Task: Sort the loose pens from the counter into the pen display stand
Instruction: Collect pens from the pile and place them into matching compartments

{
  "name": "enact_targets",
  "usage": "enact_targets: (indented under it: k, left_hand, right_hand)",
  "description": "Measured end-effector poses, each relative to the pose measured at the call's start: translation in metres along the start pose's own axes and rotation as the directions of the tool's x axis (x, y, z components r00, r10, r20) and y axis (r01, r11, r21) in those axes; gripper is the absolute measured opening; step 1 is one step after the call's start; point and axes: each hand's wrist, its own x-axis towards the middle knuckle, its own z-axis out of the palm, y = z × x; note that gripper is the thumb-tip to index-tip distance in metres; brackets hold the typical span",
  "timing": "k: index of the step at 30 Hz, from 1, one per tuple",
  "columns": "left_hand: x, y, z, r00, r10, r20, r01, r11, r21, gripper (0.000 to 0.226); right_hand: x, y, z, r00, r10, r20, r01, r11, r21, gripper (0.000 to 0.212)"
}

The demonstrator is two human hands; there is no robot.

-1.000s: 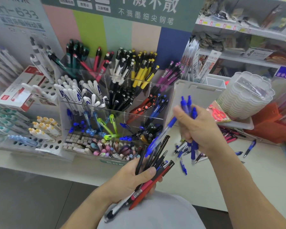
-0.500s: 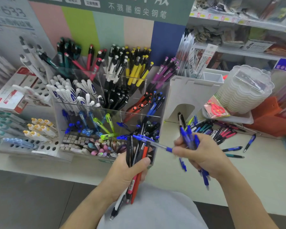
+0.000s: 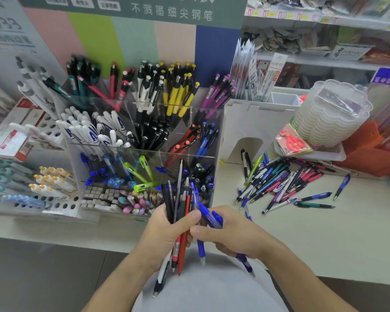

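Pens for sorting are split between two places: a loose pile (image 3: pixel 282 183) lies on the right of the pale surface (image 3: pixel 324 233), and two bunches are in the person's hands at near centre. The left hand (image 3: pixel 164 230) has its fingers curled round a mixed bunch (image 3: pixel 180 212) of black, grey, red and white barrels, thumb pressed across the front. The right hand (image 3: pixel 236 233) grips several blue pens (image 3: pixel 209 218), its fingers wrapped tight, and touches the left hand where the bunches meet. The clear pen display stand (image 3: pixel 144 140) stands just beyond the hands, with blue pens already in a compartment (image 3: pixel 206 140) at the right of its middle tier, beside a red group.

The step in hand looks like gathering one colour apart from the rest before dropping it in. To do that well, the blue ones should probably be kept wholly in the right hand, so none slip across into the mixed bunch. Tapping their ends level would help them enter together. They should go in upright or leaning like their neighbours, into the blue compartment and not the red one next to it. A loosened grip risks pens falling toward the lap or floor. Much of the pile is not yet sorted, so the work seems far from finished.
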Motion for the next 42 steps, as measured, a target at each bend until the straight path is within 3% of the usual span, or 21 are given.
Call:
enact_targets:
  k: [3, 6, 8, 14, 20, 23, 27, 32, 34, 38, 42]
  left_hand:
    - [0.000, 0.001, 0.000, 1.000, 0.000, 0.027, 0.000, 1.000, -0.019, 0.022]
    - [0.000, 0.001, 0.004, 0.999, -0.032, -0.001, 0.032, 0.988, -0.150, 0.025]
    - [-0.001, 0.001, 0.006, 0.999, -0.050, 0.007, 0.051, 0.977, -0.209, 0.027]
    - [-0.001, -0.001, 0.007, 0.999, -0.047, -0.018, 0.042, 0.972, -0.231, 0.039]
    - [-0.003, -0.007, 0.003, 0.999, -0.045, -0.014, 0.041, 0.978, -0.206, 0.041]
    - [-0.007, -0.009, -0.002, 0.999, -0.045, 0.004, 0.045, 0.985, -0.167, 0.040]
    - [-0.010, -0.013, -0.006, 0.998, -0.046, 0.038, 0.049, 0.996, -0.074, 0.035]
    - [-0.011, -0.013, -0.005, 0.999, -0.046, 0.029, 0.049, 0.990, -0.131, 0.036]
    - [-0.012, -0.011, -0.007, 0.999, -0.045, 0.016, 0.048, 0.983, -0.176, 0.039]
    - [-0.016, 0.001, -0.022, 1.000, 0.024, 0.009, -0.021, 0.972, -0.236, 0.032]
    - [-0.024, 0.013, -0.044, 0.996, 0.064, -0.067, -0.084, 0.927, -0.365, 0.048]
  right_hand:
    - [0.003, 0.006, 0.002, 1.000, -0.025, -0.014, 0.026, 0.998, 0.055, 0.025]
    - [0.007, 0.013, -0.003, 0.990, -0.035, -0.138, 0.056, 0.987, 0.152, 0.013]
    - [0.010, 0.018, -0.007, 0.981, -0.079, -0.178, 0.110, 0.980, 0.168, 0.016]
    - [0.017, 0.020, 0.001, 0.986, -0.081, -0.147, 0.129, 0.924, 0.360, 0.006]
    - [0.020, 0.026, 0.013, 0.962, 0.013, -0.274, 0.129, 0.861, 0.493, 0.035]
    - [0.015, 0.040, 0.013, 0.937, 0.075, -0.340, 0.091, 0.889, 0.449, 0.037]
    - [-0.001, 0.063, 0.014, 0.913, 0.152, -0.378, -0.076, 0.975, 0.208, 0.036]
    - [-0.010, 0.061, -0.002, 0.889, 0.140, -0.436, -0.121, 0.990, 0.070, 0.033]
    - [-0.010, 0.048, -0.011, 0.882, 0.077, -0.466, -0.058, 0.997, 0.055, 0.029]
    - [-0.005, 0.010, -0.014, 0.859, -0.176, -0.480, 0.211, 0.977, 0.019, 0.026]
    - [0.017, -0.022, 0.008, 0.808, -0.309, -0.502, 0.441, 0.882, 0.168, 0.015]
